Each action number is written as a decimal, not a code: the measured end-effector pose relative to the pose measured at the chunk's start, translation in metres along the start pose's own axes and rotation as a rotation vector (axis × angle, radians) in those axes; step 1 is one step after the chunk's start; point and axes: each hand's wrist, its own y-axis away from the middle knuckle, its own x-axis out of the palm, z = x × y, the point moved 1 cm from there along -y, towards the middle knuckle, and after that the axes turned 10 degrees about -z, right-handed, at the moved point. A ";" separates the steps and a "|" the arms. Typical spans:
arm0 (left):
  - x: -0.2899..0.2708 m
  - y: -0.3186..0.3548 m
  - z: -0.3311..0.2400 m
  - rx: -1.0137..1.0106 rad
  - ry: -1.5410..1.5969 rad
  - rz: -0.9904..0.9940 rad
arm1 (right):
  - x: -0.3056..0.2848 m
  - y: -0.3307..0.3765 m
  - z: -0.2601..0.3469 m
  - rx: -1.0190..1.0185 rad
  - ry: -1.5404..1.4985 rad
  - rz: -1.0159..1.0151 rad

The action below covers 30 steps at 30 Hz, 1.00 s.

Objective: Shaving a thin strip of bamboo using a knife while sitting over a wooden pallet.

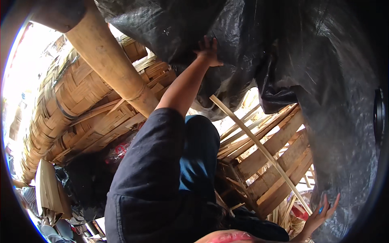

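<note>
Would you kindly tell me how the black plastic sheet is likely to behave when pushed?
The black plastic sheet is probably floppy, since it hangs in loose folds. Its creases hint that it may crumple easily when pushed. Its glossy sheen suggests it could slip under the left hand.

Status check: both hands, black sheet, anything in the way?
Left hand: open, fingers spread against black plastic sheet. Right hand: open, contact with sheet unclear. Sheet hanging in folds. Thin wooden strip slanting between hands.
</note>
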 end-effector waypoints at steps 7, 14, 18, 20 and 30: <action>0.026 -0.063 0.031 -0.032 -0.100 -0.116 | 0.060 -0.121 -0.006 -0.199 0.472 -0.180; 0.050 -0.118 0.044 -0.074 -0.149 -0.197 | 0.151 -0.263 -0.134 -0.302 0.663 -0.307; 0.053 -0.133 0.104 0.016 -0.280 -0.320 | 0.203 -0.342 -0.177 -0.007 0.705 -0.221; 0.065 -0.144 0.109 0.107 -0.395 -0.339 | 0.230 -0.363 -0.199 0.125 0.444 -0.292; 0.031 -0.021 -0.210 0.868 0.766 0.528 | 0.290 -0.309 -0.210 0.149 0.225 -0.301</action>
